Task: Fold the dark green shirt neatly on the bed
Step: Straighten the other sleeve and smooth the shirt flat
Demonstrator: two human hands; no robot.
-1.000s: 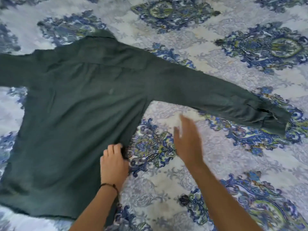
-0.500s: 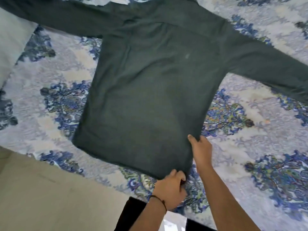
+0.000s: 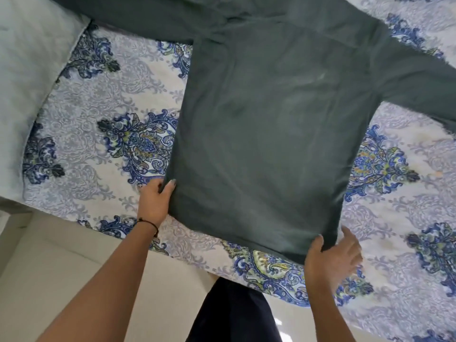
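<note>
The dark green shirt lies spread flat on the bed, back side up, with both long sleeves stretched out to the left and right. My left hand pinches the hem's left corner, thumb on top of the cloth. My right hand grips the hem's right corner, thumb on top and fingers under the fabric. The collar end lies at the far side, partly cut off by the frame's top edge.
The bed carries a white sheet with blue floral patterns. A pale pillow lies at the left. The bed's near edge runs diagonally, with pale floor below it and my dark trouser leg against it.
My left hand slid from the hem's right corner to its left corner. My right hand took hold of the right corner. The view shifted, so the shirt body fills more of the frame.
</note>
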